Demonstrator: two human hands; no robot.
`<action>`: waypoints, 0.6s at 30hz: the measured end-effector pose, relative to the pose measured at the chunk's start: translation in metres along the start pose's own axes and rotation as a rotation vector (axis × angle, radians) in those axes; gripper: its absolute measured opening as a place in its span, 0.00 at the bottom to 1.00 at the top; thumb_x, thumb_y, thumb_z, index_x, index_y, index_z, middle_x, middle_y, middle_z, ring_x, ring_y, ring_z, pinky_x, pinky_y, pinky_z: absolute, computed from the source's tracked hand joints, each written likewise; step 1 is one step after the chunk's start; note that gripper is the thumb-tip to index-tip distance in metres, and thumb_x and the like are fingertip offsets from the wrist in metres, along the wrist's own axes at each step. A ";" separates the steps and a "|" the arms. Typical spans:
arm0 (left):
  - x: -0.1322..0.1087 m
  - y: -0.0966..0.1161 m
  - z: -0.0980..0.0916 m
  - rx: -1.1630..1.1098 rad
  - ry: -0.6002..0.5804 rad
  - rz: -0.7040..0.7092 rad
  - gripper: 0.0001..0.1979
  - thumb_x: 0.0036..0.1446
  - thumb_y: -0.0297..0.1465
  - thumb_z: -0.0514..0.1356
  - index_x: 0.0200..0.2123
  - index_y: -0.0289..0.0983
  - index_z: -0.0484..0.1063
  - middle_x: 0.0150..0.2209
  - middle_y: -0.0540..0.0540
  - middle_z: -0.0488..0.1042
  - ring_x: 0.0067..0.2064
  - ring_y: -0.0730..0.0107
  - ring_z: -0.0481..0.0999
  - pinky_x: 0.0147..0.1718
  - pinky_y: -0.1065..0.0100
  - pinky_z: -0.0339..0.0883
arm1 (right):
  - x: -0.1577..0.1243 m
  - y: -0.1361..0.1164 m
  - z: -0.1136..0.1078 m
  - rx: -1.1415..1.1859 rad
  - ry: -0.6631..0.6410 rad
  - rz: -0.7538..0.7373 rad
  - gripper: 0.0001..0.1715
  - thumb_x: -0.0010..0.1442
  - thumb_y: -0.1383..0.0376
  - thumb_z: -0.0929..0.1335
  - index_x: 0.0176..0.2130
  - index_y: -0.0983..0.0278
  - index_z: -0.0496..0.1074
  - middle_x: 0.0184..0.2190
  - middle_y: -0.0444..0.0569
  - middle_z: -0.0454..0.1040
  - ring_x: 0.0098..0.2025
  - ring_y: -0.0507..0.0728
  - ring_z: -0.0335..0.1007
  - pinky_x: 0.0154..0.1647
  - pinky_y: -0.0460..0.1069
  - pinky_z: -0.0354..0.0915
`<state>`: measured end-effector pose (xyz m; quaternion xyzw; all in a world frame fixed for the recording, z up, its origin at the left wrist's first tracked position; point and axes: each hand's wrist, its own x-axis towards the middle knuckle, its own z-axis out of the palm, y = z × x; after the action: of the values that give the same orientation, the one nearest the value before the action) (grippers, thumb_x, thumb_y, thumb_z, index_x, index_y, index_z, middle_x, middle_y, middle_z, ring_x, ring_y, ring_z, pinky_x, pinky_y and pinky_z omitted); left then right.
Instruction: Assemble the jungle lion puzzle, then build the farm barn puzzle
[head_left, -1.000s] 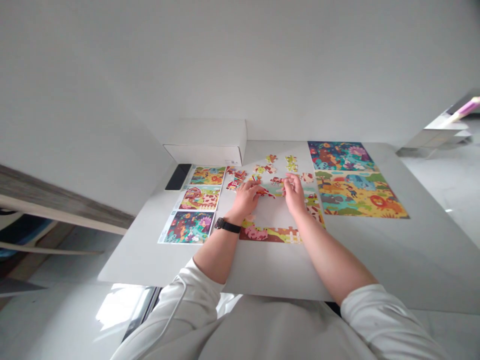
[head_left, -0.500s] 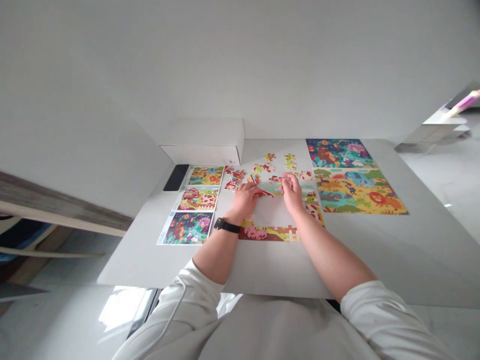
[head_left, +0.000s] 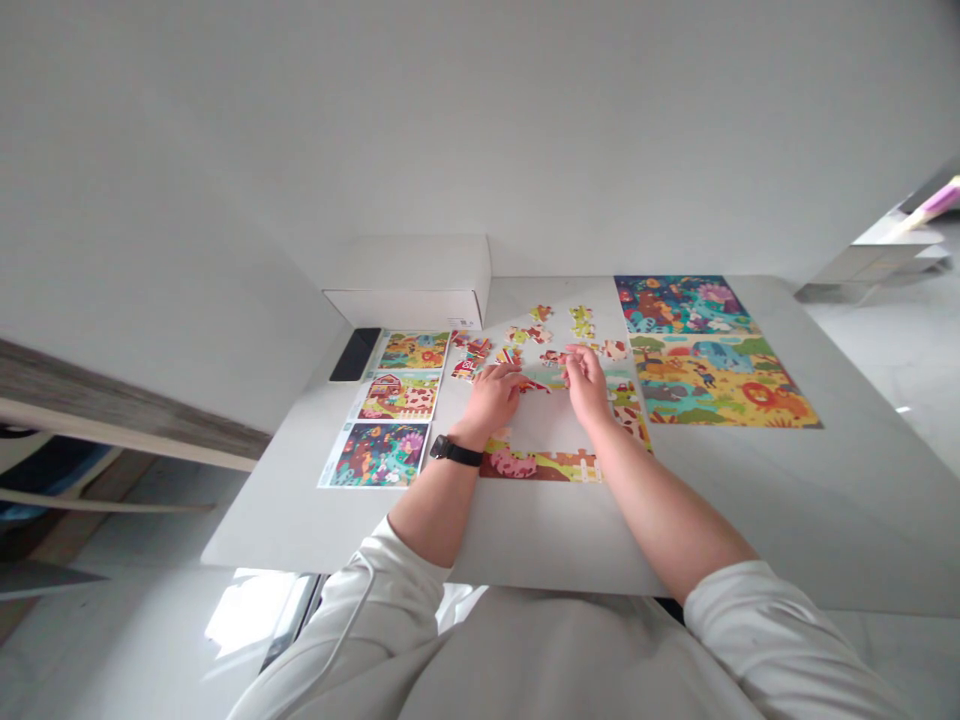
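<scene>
A partly assembled farm jigsaw puzzle (head_left: 536, 466) lies on the table as a frame of joined pieces, its middle showing bare tabletop. My left hand (head_left: 493, 393), with a black watch (head_left: 456, 452) at the wrist, lies over the puzzle's upper left part, fingers stretched and touching it. Over the upper right part is my right hand (head_left: 587, 382), its thumb and fingers drawn together. Whatever is between those fingertips is hidden. Just left of them lies a small red-and-white puzzle piece (head_left: 553, 357). Loose green pieces (head_left: 581, 321) and a pinkish piece (head_left: 614, 349) lie beyond.
At the left, a reference sheet (head_left: 396, 395) with three pictures lies beside a dark phone (head_left: 355, 354). A white box (head_left: 405, 285) stands at the back against the wall. Two finished puzzles or picture sheets (head_left: 724, 380) lie on the right of the table (head_left: 757, 520).
The whole view has shifted slightly. Both hands stay nearly in place over the puzzle, with only a small movement of the fingers.
</scene>
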<state>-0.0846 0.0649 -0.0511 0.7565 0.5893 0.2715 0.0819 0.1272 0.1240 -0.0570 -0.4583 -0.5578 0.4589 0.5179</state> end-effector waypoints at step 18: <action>-0.002 0.024 -0.014 0.099 -0.140 -0.001 0.24 0.64 0.22 0.58 0.56 0.48 0.85 0.61 0.46 0.81 0.64 0.53 0.75 0.67 0.51 0.68 | 0.001 0.002 0.002 -0.066 0.013 -0.001 0.24 0.65 0.42 0.66 0.48 0.57 0.73 0.41 0.49 0.82 0.41 0.60 0.79 0.45 0.54 0.74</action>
<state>-0.0719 0.0533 -0.0299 0.7765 0.5952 0.1884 0.0859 0.1249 0.1256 -0.0588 -0.4780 -0.5695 0.4368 0.5063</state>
